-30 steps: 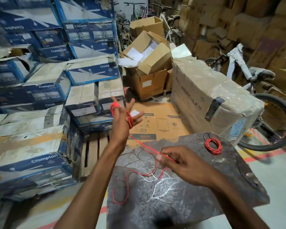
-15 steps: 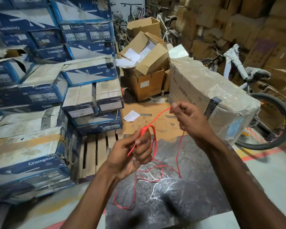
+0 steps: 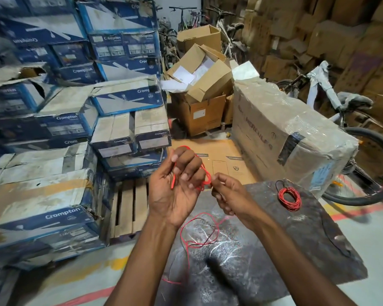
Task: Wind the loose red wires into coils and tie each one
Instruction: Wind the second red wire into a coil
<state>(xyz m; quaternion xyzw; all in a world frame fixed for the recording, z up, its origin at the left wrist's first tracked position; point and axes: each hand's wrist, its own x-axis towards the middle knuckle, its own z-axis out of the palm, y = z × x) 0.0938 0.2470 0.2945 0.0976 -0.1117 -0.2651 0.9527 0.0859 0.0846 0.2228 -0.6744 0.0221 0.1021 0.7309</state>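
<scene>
Winding is barely begun on this length: the grip of our left hand [image 3: 177,191] curls round a few loops of red wire [image 3: 173,182], our right hand [image 3: 229,196] pinches it just beside, and most trails loose across the worktop [image 3: 307,250]. One wound coil [image 3: 289,198] lies well apart; tying comes later, we judge.

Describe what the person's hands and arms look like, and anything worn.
Both bare: the left hand and right hand wear no gloves, rings or watch, and no sleeve shows on either arm as far as the frame's edge.
</scene>
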